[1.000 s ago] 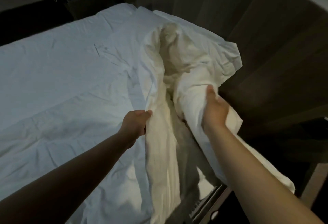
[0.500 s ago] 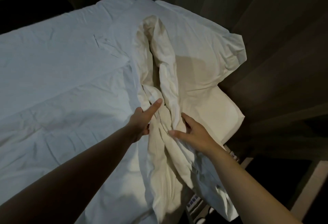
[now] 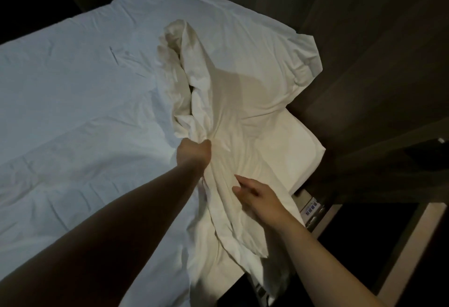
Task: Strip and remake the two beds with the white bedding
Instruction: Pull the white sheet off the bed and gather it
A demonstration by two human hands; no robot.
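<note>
Step in hand: You appear to be in the remaking half of the task, sorting out one loose piece of white bedding before it is spread. The bed already carries a flat, creased white sheet.
Where the bedding is: The bunched white cloth lies heaped along the bed's right edge. It runs in a ridge from beside the pillow down to your hands, and its lower end hangs over the side. I cannot tell whether it is a sheet or a cover.
Left grip: Your left hand is a fist clenched round a gathered neck of the cloth, with creases fanning out from it.
Right grip: Your right hand lies slack-fingered on the cloth just below the left, thumb and forefinger apart, plainly pinching nothing.
Next move calls for: Probably you need a hem or corner under the right fingers and a firm hold on it. Then draw the two holds well apart so that the cloth spreads instead of twisting, and lift it clear of the pillow.
Watch: The hanging end is close to the bed frame by the dark wall panel. It may snag there or drag on the floor.
</note>
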